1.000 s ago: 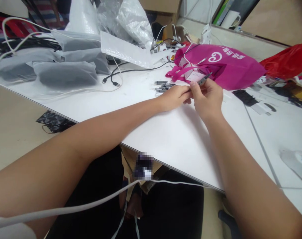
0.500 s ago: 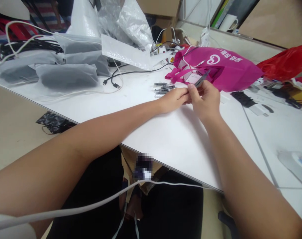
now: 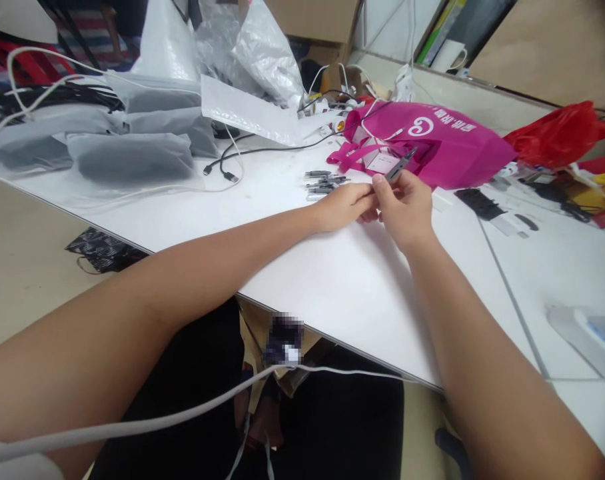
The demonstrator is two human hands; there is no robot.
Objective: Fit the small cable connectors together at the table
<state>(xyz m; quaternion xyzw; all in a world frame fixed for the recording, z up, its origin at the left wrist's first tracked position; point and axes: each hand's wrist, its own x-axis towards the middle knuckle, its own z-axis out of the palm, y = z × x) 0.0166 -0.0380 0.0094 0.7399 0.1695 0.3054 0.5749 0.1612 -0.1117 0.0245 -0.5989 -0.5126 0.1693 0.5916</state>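
Above the white table, my right hand (image 3: 407, 210) pinches a slim grey pen (image 3: 401, 167) between thumb and fingers, its far end tilted up toward the pink bag (image 3: 462, 143). My left hand (image 3: 345, 205) rests against the right one, fingers closed together. Whatever its fingertips hold is hidden behind the right thumb. Several grey and clear pens (image 3: 325, 181) lie in a small pile just beyond my left hand. A small white box (image 3: 381, 162) sits at the mouth of the bag.
Grey plastic-wrapped packages (image 3: 130, 157) line the table's left side. A black cable (image 3: 277, 147) crosses behind the pens, below a white bubble mailer (image 3: 252, 113). To the right are a black item (image 3: 480, 202) and a red plastic bag (image 3: 565, 137). A white cord (image 3: 182, 419) hangs across my lap.
The pen in my right hand has turned slightly, showing more of its side. Both hands stay together; the whole view has shifted a little.
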